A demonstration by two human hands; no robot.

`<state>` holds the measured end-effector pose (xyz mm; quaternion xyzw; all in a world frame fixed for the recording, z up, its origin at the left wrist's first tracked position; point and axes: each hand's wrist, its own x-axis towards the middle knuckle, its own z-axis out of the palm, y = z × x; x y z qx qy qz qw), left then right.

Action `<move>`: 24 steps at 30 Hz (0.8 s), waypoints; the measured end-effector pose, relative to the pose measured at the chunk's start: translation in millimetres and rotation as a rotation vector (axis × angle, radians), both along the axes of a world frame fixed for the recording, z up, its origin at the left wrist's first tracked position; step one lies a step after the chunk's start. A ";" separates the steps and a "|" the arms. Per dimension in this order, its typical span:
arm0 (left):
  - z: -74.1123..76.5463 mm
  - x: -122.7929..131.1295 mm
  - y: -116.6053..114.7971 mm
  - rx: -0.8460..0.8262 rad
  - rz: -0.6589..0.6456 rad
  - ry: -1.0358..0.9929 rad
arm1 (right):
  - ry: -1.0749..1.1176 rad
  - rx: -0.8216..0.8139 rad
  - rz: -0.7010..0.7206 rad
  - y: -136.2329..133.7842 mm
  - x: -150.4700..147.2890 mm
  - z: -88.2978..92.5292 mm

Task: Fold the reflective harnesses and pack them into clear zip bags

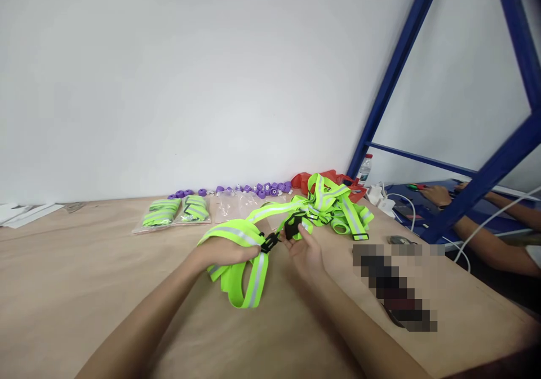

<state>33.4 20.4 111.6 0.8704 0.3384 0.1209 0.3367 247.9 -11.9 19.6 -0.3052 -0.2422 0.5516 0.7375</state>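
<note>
My left hand [226,252] is closed around a neon-yellow reflective strap [250,289] with a silver stripe, its thumb by a black buckle [269,242]. Loops of the strap hang below that hand. To the right, my right hand [305,250] pinches a black piece [292,227] on the webbing, perhaps part of a buckle or a pad. Behind it lies a tangled pile of similar reflective straps [325,204] with black sliders. Whether the held strap is separate from the pile is hard to tell.
Two clear bags of folded straps [160,213] lie left of several purple rollers [266,189] along the wall. A red plastic bag [302,180], a water bottle [364,170] and a blue frame [393,69] stand right. A pixelated object [395,291] lies nearer; another person's arms [477,238] show beyond.
</note>
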 end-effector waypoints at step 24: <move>50.4 -57.2 7.6 -0.379 -0.380 -0.061 | -0.420 0.193 -0.327 12.4 69.1 57.7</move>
